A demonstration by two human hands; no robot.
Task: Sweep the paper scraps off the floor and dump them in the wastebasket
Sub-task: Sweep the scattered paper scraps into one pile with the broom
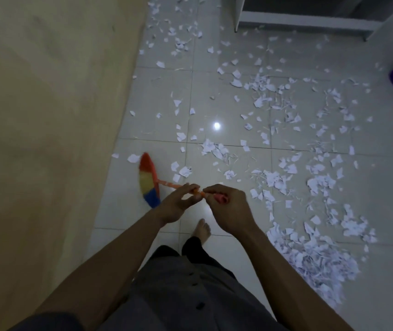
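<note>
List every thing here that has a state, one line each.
Broom: head down at the floor by the wall, handle held in both hands.
Left hand: pinches the handle.
Right hand: grips the handle's end.
Paper scraps: scattered over the tiles.
Scrap pile: gathered on the floor, not yet dumped.

Dim room: glossy pale tiled floor (143,223) with one bright glare spot (217,125), beige wall (47,115) left, white shelf unit (310,20) top right.
</note>
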